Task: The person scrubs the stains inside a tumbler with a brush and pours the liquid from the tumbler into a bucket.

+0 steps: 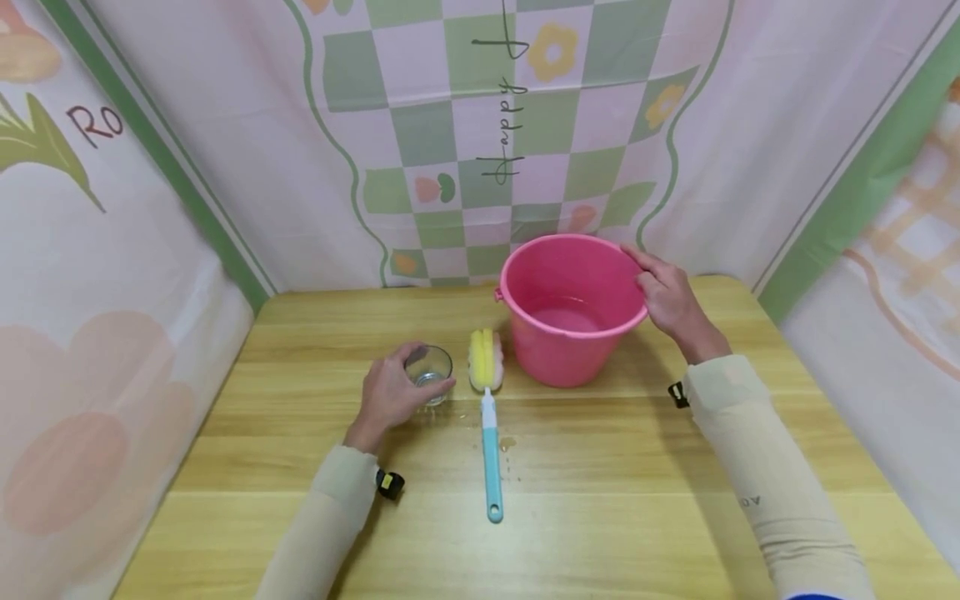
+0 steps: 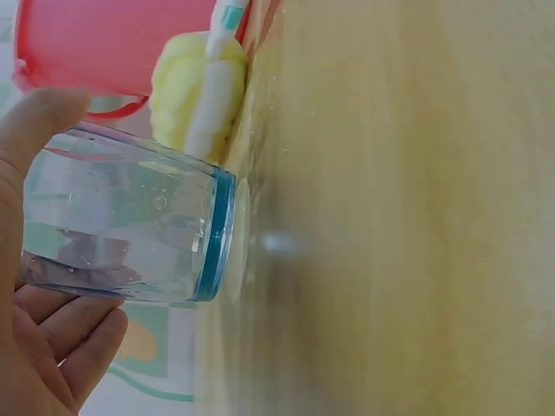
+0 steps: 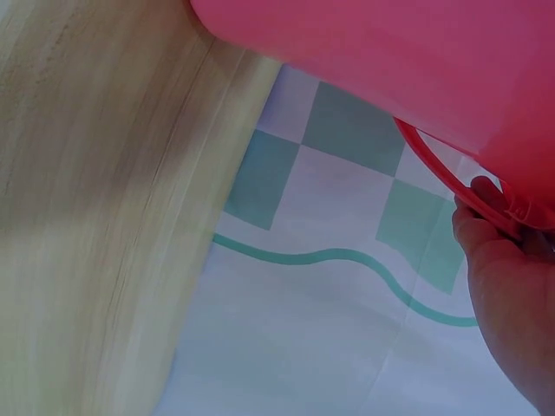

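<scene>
My left hand (image 1: 390, 392) holds a clear drinking glass (image 1: 429, 367) between thumb and fingers, left of the brush. In the left wrist view the upright glass (image 2: 130, 217) shows a bluish thick base close to the tabletop; whether it touches is hard to tell. A pink bucket (image 1: 566, 354) stands at the back, right of centre. At its right rim my right hand (image 1: 672, 302) grips it, fingers curled round the red handle (image 3: 438, 165) in the right wrist view. Between glass and bucket lies a cleaning brush (image 1: 491, 454) with a yellow and pale sponge head and teal handle.
Small wet spots (image 1: 507, 443) dot the wooden table (image 1: 600, 508) around the brush. A patterned cloth (image 1: 420, 133) hangs behind the table's back edge, and more printed cloth hangs at both sides. Each wrist wears a dark strap (image 1: 390, 484).
</scene>
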### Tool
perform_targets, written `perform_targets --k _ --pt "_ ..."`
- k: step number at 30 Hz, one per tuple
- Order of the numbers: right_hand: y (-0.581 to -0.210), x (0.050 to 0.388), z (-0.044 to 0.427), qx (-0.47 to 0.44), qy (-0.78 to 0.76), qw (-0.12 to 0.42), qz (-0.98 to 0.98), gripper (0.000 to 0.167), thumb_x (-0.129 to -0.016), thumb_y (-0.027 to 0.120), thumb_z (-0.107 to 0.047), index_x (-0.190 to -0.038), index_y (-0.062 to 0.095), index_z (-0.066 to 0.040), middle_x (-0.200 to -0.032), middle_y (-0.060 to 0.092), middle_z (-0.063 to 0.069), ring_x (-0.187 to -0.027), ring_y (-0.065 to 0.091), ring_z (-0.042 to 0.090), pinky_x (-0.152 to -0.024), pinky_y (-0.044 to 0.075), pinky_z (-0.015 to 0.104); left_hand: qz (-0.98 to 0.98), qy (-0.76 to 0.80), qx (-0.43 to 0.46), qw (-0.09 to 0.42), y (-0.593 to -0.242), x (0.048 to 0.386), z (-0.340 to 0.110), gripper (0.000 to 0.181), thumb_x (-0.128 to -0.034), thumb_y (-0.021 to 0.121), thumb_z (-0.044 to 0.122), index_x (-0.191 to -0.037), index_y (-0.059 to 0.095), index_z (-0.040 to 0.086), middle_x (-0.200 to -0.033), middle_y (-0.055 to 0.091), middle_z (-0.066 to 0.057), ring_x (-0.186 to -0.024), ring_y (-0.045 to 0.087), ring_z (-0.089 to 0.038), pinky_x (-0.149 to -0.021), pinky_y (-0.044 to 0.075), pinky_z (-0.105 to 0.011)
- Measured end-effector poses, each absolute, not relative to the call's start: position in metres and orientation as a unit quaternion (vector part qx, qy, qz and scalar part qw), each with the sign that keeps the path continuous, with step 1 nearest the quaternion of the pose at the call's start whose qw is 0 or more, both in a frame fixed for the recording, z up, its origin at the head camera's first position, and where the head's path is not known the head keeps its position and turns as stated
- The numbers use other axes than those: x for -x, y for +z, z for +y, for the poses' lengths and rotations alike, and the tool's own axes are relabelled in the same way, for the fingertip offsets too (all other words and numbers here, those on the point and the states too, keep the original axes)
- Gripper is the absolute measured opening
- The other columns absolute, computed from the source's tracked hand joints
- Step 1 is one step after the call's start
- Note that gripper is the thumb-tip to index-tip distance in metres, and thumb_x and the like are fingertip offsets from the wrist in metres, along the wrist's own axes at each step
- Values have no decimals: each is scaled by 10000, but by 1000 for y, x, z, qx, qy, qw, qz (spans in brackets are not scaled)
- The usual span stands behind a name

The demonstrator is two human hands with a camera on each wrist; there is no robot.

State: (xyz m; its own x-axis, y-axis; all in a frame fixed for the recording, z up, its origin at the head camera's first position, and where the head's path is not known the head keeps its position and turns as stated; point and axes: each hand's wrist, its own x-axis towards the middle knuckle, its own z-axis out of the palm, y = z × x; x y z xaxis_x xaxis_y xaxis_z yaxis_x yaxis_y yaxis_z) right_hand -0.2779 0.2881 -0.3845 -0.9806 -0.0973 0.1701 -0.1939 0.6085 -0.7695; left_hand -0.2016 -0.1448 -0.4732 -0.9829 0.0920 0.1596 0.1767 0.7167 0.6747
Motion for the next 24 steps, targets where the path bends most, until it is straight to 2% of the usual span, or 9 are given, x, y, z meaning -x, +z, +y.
perform_targets --k 4,6,11,12,14,17,20,22,24 --pt "-384 278 289 -84 433 57 -896 521 -1128 300 -194 -1644 355 -146 -1691 370 170 -1244 575 321 -813 451 77 -926 -367 74 52 -474 201 -143 789 -783 904 535 -1397 635 118 -1379 716 -95 -1254 684 -339 -1035 545 -526" --pt "-384 278 290 -85 430 60 -897 519 -1127 307 -191 -1640 364 -144 -1679 390 176 -1155 601 311 -777 472 109 -927 -365 73 50 -474 202 -142 794 -782 903 541 -1399 633 122 -1382 714 -92 -1260 681 -335 -1037 544 -524" --pt "-384 280 292 -86 433 70 -895 516 -1121 332 -161 -1634 376 -136 -1662 415 196 -953 623 172 -743 500 138 -928 -361 78 47 -472 203 -141 812 -792 886 560 -1418 617 119 -1400 702 -97 -1286 667 -335 -1062 531 -532" --pt "-384 280 292 -85 437 69 -893 516 -1120 334 -159 -1634 374 -133 -1667 405 197 -974 616 119 -766 500 125 -928 -360 79 46 -472 203 -141 815 -797 883 559 -1425 611 116 -1407 698 -99 -1293 662 -336 -1069 527 -536" --pt "-384 280 292 -84 444 66 -890 517 -1121 335 -156 -1637 370 -137 -1669 398 202 -959 624 108 -763 509 128 -928 -362 80 41 -473 203 -141 811 -805 882 549 -1432 603 117 -1418 689 -101 -1308 651 -338 -1083 517 -543" --pt "-384 279 291 -77 441 60 -892 516 -1130 328 -187 -1644 360 -157 -1669 403 197 -1033 633 193 -787 533 191 -927 -365 76 34 -475 202 -141 804 -812 883 539 -1438 595 123 -1430 681 -98 -1328 637 -336 -1107 499 -550" --pt "-383 275 291 -64 430 64 -898 522 -1142 312 -284 -1646 360 -160 -1677 400 179 -1289 595 353 -1022 546 386 -927 -367 73 27 -476 202 -142 809 -820 877 539 -1452 581 130 -1445 671 -95 -1347 624 -334 -1119 488 -555" --pt "-382 272 292 -58 426 67 -900 556 -1145 294 -372 -1650 349 -147 -1687 384 174 -1474 466 407 -1180 430 546 -929 -363 70 22 -476 201 -143 826 -824 868 553 -1468 567 132 -1461 660 -95 -1356 617 -336 -1116 487 -562" --pt "-383 267 296 -53 424 74 -901 606 -1142 274 -447 -1652 340 -126 -1701 358 169 -1581 317 418 -1258 273 638 -933 -353 68 17 -476 201 -144 876 -818 857 590 -1500 540 142 -1481 645 -92 -1357 613 -344 -1100 494 -577"
